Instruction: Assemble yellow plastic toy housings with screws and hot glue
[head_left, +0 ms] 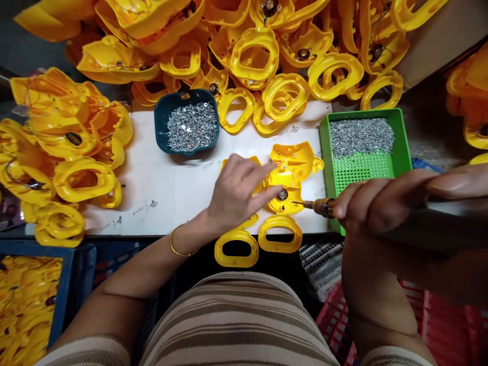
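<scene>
My right hand (375, 201) is wrapped round a screwdriver (322, 207), likely a powered one; its dark body is blurred and partly hidden. The thin bit points left, its tip at the lower part of a yellow plastic housing half (295, 161). This housing lies open side up, with thin wires, a small round speaker (282, 194) and a loop handle (281, 235) jutting past the table's front edge. Over its left side hovers my left hand (234, 195), thumb and forefinger apart, nothing visible between them. Beneath that hand lies another yellow housing piece (237, 249), mostly covered.
A dark teal tub (162, 129) of small metal parts stands on the white table (152, 178). At right is a green basket (404, 137) of screws. Yellow housings pile up at the back (253, 53) and left (64, 122). Below are a blue crate (72, 284) and red crate (438, 325).
</scene>
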Available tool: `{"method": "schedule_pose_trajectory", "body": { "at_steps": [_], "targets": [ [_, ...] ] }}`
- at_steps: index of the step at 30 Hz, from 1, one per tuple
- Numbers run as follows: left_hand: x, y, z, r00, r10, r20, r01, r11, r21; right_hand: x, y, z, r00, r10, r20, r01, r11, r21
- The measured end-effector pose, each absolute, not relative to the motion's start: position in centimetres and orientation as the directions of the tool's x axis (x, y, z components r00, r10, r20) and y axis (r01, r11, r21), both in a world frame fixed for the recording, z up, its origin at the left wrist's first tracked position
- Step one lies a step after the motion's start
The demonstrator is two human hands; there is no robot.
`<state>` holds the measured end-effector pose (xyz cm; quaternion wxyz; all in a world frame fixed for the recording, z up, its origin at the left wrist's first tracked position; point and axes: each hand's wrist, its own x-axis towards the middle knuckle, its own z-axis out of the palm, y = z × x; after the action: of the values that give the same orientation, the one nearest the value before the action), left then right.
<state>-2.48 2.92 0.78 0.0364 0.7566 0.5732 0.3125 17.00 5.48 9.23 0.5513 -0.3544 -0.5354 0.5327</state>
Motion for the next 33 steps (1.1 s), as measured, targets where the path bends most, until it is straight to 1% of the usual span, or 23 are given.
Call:
{"method": "schedule_pose_trajectory", "body": {
  "at_steps": [2, 4, 6, 8, 10, 12, 14, 18, 21, 25, 29, 33],
  "targets": [
    [-3.2, 4.2, 0.7, 0.147, 0.927, 0.344, 0.892, -0.274, 0.359, 17.5, 6.5, 8.6, -0.100, 0.950, 0.297, -0.234, 0.267, -0.935],
    [-3.4, 5.3, 0.6, 0.199, 0.936, 0.290, 0.905, -0.290, 0.312, 17.8, 7.5, 7.8, -0.064, 0.910, 0.409, -0.320, 0.369, -0.873],
    [-3.2, 6.0, 0.5, 0.249, 0.927, 0.278, 0.899, -0.329, 0.289, 18.1, 8.0, 7.3, -0.085, 0.881, 0.466, -0.379, 0.404, -0.832],
    [-2.8, 6.3, 0.6, 0.287, 0.911, 0.296, 0.888, -0.369, 0.275, 18.3, 7.9, 7.1, -0.116, 0.902, 0.415, -0.335, 0.358, -0.872],
    [-2.4, 6.3, 0.8, 0.324, 0.891, 0.319, 0.874, -0.411, 0.260, 18.5, 7.5, 7.2, -0.085, 0.937, 0.338, -0.285, 0.302, -0.910],
    [-2.1, 6.2, 1.0, 0.340, 0.879, 0.334, 0.870, -0.429, 0.245, 18.7, 7.1, 7.3, -0.053, 0.956, 0.290, -0.272, 0.265, -0.925],
    [-2.0, 6.2, 1.2, 0.326, 0.888, 0.324, 0.883, -0.409, 0.232, 19.0, 7.0, 7.3, -0.040, 0.955, 0.294, -0.289, 0.270, -0.918],
    [-2.1, 6.2, 1.3, 0.296, 0.921, 0.254, 0.911, -0.353, 0.214, 19.4, 7.6, 7.4, -0.047, 0.949, 0.312, -0.271, 0.288, -0.918],
    [-2.1, 6.1, 1.0, 0.304, 0.923, 0.235, 0.913, -0.352, 0.204, 19.4, 7.8, 7.7, -0.077, 0.953, 0.293, -0.264, 0.264, -0.928],
    [-2.0, 5.9, 0.8, 0.314, 0.899, 0.307, 0.898, -0.386, 0.213, 19.0, 7.5, 8.3, -0.118, 0.959, 0.256, -0.331, 0.205, -0.921],
    [-1.7, 5.6, 1.1, 0.329, 0.872, 0.362, 0.907, -0.398, 0.135, 18.6, 7.1, 8.4, -0.092, 0.963, 0.255, -0.366, 0.205, -0.908],
    [-1.7, 5.6, 1.5, 0.341, 0.852, 0.398, 0.911, -0.404, 0.083, 18.6, 7.5, 8.0, -0.039, 0.957, 0.288, -0.351, 0.256, -0.900]
  ]
}}
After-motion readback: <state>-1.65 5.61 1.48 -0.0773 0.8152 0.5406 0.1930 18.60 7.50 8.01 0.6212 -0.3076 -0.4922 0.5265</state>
